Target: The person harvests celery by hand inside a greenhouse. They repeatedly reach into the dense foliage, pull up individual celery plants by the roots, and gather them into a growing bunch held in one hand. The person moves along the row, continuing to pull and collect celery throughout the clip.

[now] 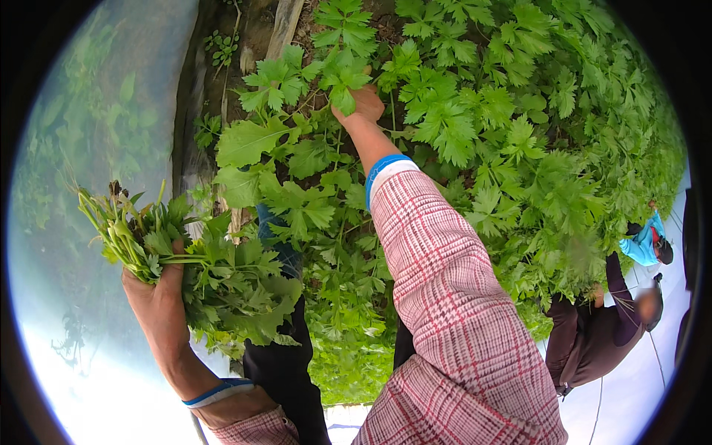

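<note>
My left hand (158, 303) is closed around a bunch of cut or pulled leafy greens (233, 289), held out at the left. Their pale stems and some root ends (114, 239) stick out past my thumb, and the leaves hang towards my legs. Among the growing celery-like plants (445, 111) is my right hand (364, 103), low near the soil. Leaves (342, 78) cover most of its fingers, so I cannot tell what they grip. A broader, lobed leaf (250, 143) grows just left of my right wrist.
Translucent plastic sheeting (94, 144) rises along the left, beside a strip of bare soil (214, 83). Dense greens (589, 111) fill the right. Two people, one in dark clothes (595, 339) and one in light blue (642, 245), are at the right edge.
</note>
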`<state>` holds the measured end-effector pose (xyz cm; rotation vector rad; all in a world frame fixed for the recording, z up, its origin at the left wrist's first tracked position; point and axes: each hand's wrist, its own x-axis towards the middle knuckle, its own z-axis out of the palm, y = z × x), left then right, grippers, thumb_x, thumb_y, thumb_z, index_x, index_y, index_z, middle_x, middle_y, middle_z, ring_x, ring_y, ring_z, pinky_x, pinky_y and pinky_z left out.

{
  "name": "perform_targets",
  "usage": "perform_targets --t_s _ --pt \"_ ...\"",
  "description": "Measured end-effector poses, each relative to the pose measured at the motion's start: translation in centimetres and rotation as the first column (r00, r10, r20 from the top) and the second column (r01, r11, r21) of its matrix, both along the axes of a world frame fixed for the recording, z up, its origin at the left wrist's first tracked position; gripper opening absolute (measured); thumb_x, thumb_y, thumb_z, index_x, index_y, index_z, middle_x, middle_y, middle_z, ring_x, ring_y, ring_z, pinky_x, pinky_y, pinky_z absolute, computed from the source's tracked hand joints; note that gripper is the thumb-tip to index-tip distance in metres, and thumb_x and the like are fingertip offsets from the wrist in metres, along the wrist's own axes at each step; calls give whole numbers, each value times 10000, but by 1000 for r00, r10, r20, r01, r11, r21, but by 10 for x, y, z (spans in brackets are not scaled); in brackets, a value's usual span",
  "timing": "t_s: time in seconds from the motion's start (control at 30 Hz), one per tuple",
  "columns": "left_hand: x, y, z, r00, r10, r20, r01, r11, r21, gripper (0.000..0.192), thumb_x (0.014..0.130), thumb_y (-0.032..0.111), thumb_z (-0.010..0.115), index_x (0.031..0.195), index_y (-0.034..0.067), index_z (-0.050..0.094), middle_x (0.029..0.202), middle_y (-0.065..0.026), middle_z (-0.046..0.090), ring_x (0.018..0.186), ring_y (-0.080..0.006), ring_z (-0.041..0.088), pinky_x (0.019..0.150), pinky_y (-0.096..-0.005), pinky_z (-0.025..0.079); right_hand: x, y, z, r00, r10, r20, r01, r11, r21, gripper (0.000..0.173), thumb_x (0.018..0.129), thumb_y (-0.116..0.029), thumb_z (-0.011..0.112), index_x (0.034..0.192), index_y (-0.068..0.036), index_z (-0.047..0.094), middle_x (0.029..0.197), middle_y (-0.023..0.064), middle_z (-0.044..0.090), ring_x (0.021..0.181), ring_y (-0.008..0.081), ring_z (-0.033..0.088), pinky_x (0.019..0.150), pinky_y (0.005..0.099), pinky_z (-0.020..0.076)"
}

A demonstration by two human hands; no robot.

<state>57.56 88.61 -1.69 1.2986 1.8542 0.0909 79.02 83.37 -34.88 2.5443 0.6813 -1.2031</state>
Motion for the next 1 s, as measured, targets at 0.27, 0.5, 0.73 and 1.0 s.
perform_targets --t_s 0.27,0.5,0.73,1.0 --pt "5 1 -2 1000 1 -6 -1 1000 25 191 830 77 678 986 -21 624 892 -26 634 804 -110 548 746 -266 452 21 -8 14 964 -224 -145 234 970 59 287 777 -257 690 956 -33 703 1066 147 676 942 294 674 721 378 551" --pt "4 3 -2 999 -35 -13 35 999 -3 202 833 90 678 991 -23 623 895 -26 635 808 -107 547 744 -264 450 28 -13 0 616 -720 -320 729 675 -115 237 854 -211 625 907 19 631 757 113 666 615 248 652 593 362 505" --pt "7 0 -5 1000 9 30 -9 1000 -12 194 832 79 690 990 -13 628 892 -19 635 807 -100 546 739 -261 454 19 -14 -51 861 -400 -316 370 917 -150 336 857 -219 603 1024 71 630 1033 214 658 862 286 668 736 379 519" --pt "10 2 -6 1000 7 17 -7 1000 -25 212 833 68 688 1017 -14 619 916 -21 634 815 -99 547 740 -255 457 39 -27 -31 907 -18 -421 9 1000 -25 347 852 -224 562 1032 66 625 1046 226 648 916 356 642 801 402 500"
